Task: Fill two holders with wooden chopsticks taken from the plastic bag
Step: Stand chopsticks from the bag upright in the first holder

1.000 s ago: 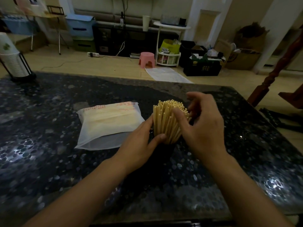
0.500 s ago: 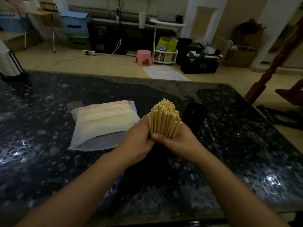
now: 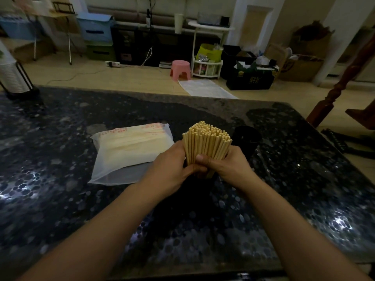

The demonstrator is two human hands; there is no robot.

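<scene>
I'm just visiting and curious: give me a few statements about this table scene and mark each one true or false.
1. Both hands, left hand and right hand, hold the chopstick bundle upright. True.
2. The plastic bag lies to the right of the bundle. False: it lies to the left, flat on the dark table.
3. A dark empty holder stands just right of the bundle. True.
4. The bag is empty. False: pale chopsticks still show through it.
5. A pink stool stands on the floor beyond the table. True.
</scene>
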